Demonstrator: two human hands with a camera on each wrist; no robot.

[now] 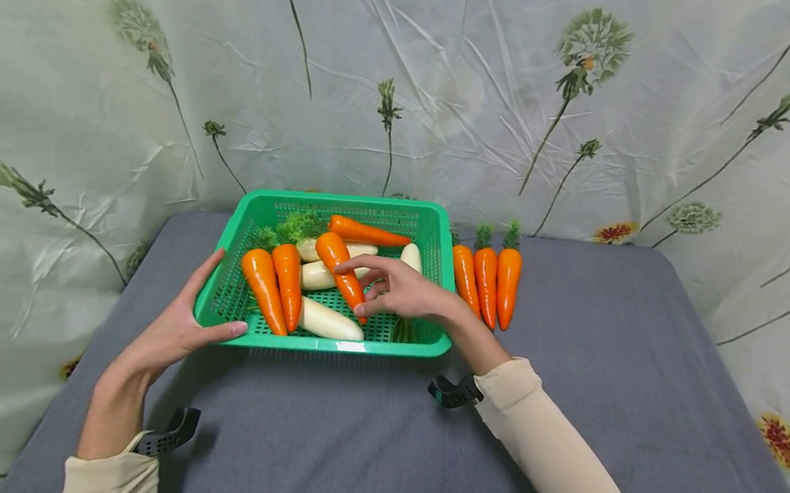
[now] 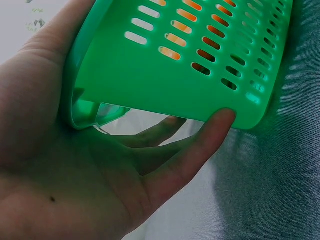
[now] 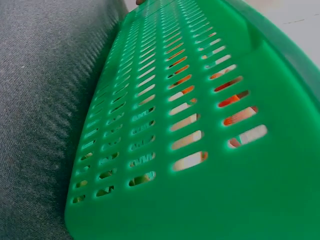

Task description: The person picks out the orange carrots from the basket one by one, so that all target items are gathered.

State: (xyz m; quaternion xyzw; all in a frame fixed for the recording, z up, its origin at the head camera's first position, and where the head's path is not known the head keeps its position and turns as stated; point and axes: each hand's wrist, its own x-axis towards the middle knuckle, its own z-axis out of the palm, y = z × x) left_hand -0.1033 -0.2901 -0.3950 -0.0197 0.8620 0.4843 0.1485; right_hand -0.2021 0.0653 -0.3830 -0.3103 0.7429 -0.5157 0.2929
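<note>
At middle of green basket [image 1: 387,349], pinches slanting carrot [image 1: 348,283] in right hand [image 1: 402,287]; clasps basket's near left corner in left hand [image 1: 175,330]. Probably light, stiff, slippery-smooth; best held round thick far end, not tip.

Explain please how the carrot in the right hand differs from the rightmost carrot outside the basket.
The held carrot is in or just above the green basket; the rightmost carrot lies on the grey cloth.
The held carrot slants; the rightmost carrot lies almost straight, tip toward the person.
The right hand pinches the held carrot; no hand touches the rightmost carrot.
Both are orange and tapered.
</note>
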